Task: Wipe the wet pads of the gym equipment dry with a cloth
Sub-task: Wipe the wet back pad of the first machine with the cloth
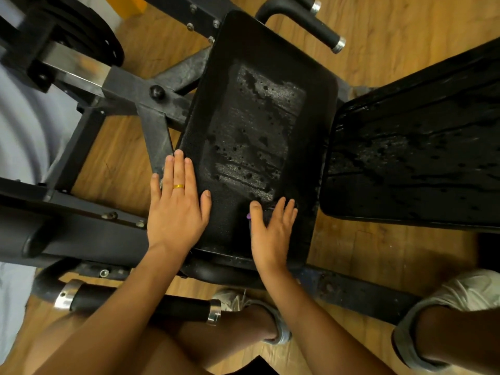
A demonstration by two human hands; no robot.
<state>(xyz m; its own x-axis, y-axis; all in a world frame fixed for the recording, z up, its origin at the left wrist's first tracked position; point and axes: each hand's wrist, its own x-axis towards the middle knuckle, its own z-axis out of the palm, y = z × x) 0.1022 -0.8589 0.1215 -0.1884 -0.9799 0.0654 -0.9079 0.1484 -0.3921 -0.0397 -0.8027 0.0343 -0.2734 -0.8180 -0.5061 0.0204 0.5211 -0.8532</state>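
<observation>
left hand: the left hand (177, 209), gold ring (178, 186) on one finger, lies flat and open. Palm is on the near-left edge of the pad; fingertips overhang onto the black steel frame (157, 136). Holds nothing; reads as bracing.
right hand: the right hand (270, 234) is flat, fingers straight and slightly spread, pressing down on the cloth. No curl round it.
cloth: small dark cloth with a purple corner (267, 212), mostly hidden under the right fingers. Only a strip between thumb and forefinger shows. It sits on the pad's near-right part.
pad in hand: black textured rectangular seat pad (270, 63). Long axis runs straight away from the person, near end under both hands, far end by the frame bolts.
wet zone: shiny beaded wet patch (254, 131) down the pad's middle, just beyond the right fingertips and ahead of them along the long axis.
key relation: water lies forward of the cloth, so my read is a push away along the pad's length. Right hand is nearer and already loaded.
next pad: second black pad with wet streaks (419, 158), to the right, apart from the first across a gap, long axis angled off to the far right. Judged still wet, not yet wiped.
progress: early, I'd say; near-left part of the first pad looks matte, centre still wet.
surround: black grip bar with chrome end caps (322, 28) beyond the pad, wood-pattern floor (405, 23) below.
</observation>
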